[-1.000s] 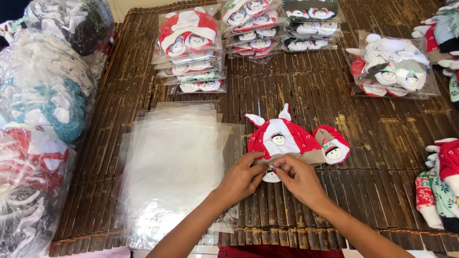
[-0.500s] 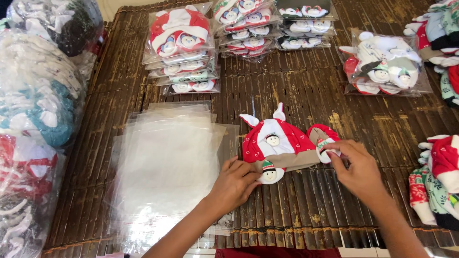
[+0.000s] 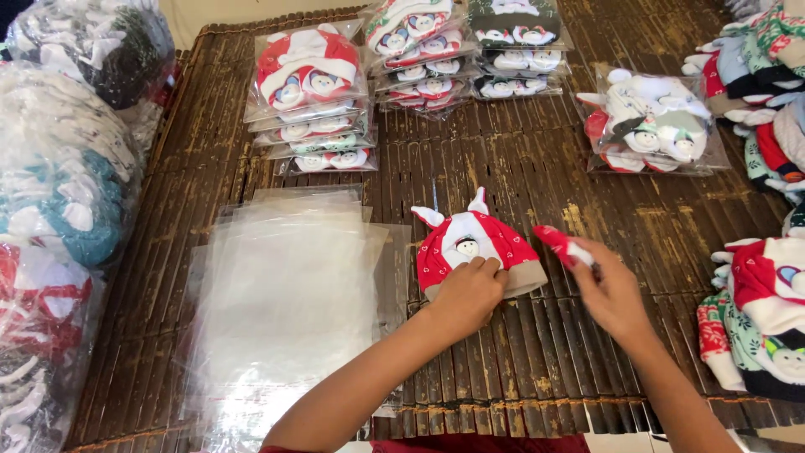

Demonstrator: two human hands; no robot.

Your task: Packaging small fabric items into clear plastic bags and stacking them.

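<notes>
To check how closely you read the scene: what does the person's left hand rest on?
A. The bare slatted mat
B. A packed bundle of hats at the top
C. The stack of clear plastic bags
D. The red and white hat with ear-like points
D: the left hand presses on the red and white hat lying on the slatted mat, while the stack of clear plastic bags lies apart, untouched.

Two hands at work: left hand, right hand. One loose red hat, one small red piece. Four stacks of bagged hats; one pile of clear bags.
</notes>
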